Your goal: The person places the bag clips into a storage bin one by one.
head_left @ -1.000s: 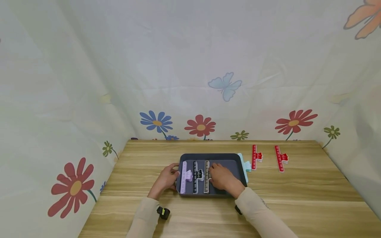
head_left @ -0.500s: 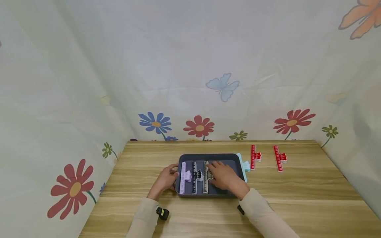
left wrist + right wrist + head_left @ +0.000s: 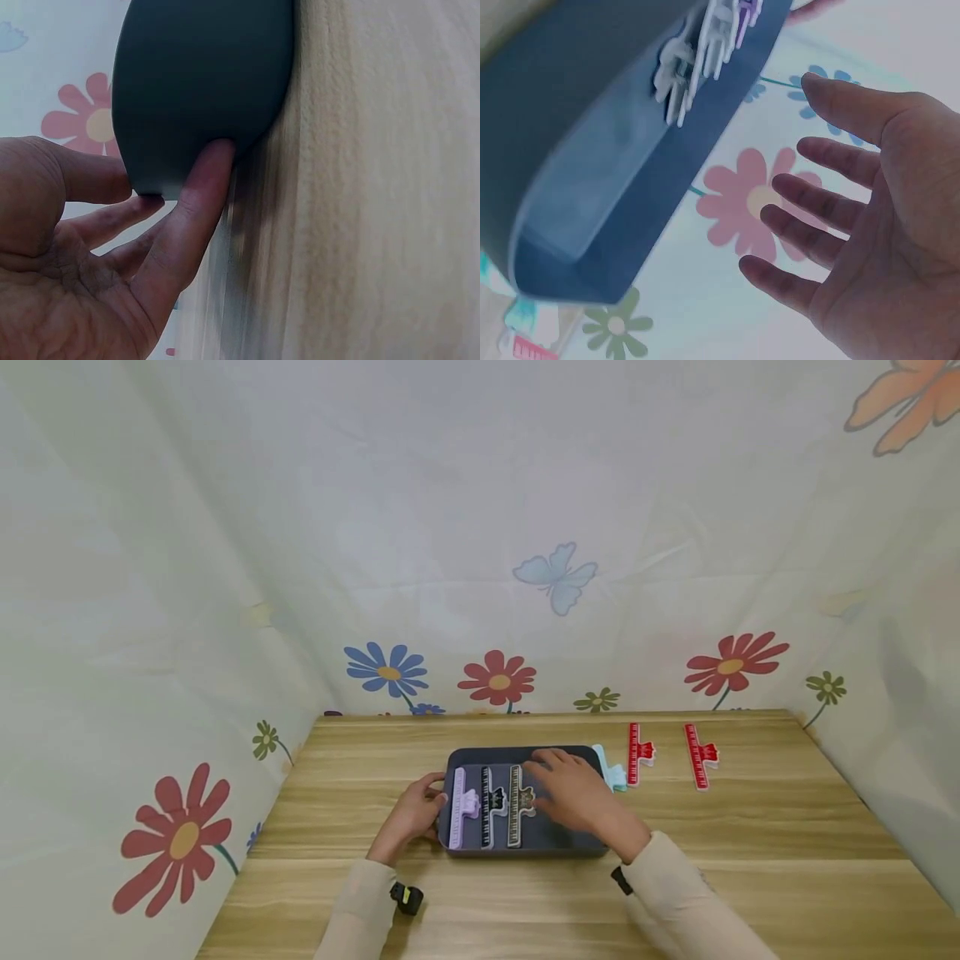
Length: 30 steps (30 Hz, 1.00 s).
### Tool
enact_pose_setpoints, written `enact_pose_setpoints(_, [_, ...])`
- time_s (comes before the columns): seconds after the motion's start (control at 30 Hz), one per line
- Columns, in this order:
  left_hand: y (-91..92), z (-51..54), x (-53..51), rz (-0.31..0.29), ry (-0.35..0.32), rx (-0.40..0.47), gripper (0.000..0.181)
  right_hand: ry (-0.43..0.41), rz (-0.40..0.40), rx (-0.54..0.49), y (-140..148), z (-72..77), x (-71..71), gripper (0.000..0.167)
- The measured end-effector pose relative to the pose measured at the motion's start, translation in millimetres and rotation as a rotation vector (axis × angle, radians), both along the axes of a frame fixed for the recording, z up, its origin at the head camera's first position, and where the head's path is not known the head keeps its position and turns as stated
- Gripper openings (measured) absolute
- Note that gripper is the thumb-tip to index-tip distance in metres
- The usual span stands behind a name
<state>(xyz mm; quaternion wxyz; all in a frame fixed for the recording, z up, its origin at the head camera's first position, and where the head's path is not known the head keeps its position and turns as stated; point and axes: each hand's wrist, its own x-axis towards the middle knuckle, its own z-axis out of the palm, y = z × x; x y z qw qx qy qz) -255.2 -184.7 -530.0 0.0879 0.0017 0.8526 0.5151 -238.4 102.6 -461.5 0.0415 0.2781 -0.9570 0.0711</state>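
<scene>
A dark grey tray (image 3: 555, 846) lies on the table, with my left hand (image 3: 414, 810) at its left end. That hand grips the tray, thumb at the rim and other fingers against the outer wall (image 3: 217, 150). Inside, side by side, lie a lilac piano-pattern clip (image 3: 457, 818), a black clip (image 3: 486, 822) and a dark beige-edged clip (image 3: 514, 822). My right hand (image 3: 577, 793) is above the tray, right of the beige-edged clip. Its fingers are spread and hold nothing, as the right wrist view (image 3: 885, 217) shows.
A light blue clip (image 3: 617, 777) lies at the tray's right end, partly hidden by it. Two red clips, a nearer one (image 3: 634, 764) and a farther one (image 3: 699, 764), lie to the right on the wooden table (image 3: 787, 835). A flowered curtain (image 3: 420, 543) hangs behind.
My right hand has let go of the beige-edged clip and lifted away to the right, its fingers spreading. The left hand has stayed on the tray. The clips keep their places in it.
</scene>
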Motion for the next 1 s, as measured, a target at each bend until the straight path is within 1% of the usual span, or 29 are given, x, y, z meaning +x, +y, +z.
enact_pose_setpoints(0.13, [0.0, -1.8, -1.0, 0.002, 0.001, 0.005, 0.045, 0.038, 0.007, -0.006, 9, 7.5, 0.2, 0.057])
enact_pose_setpoints(0.3, [0.3, -3.5, -2.1, 0.003, -0.011, 0.006, 0.046, 0.037, -0.027, 0.001, 19, 16.1, 0.0, 0.058])
enact_pose_setpoints(0.43, [0.6, -2.6, -2.6, 0.004, -0.025, 0.011, 0.046, 0.046, -0.049, -0.019, 27, 21.2, -1.9, 0.059])
enact_pose_setpoints(0.67, [0.3, -1.6, -2.5, 0.001, -0.021, 0.018, 0.047, 0.110, -0.047, -0.063, 45, 29.6, -6.7, 0.060])
enact_pose_setpoints(0.83, [0.3, -2.9, -2.2, 0.000, -0.024, 0.012, 0.046, 0.118, -0.058, -0.076, 58, 33.8, -9.7, 0.059])
enact_pose_setpoints(1.0, [0.2, -2.4, -2.6, 0.008, -0.017, 0.008, 0.046, 0.099, -0.077, -0.110, 68, 35.7, -14.2, 0.058])
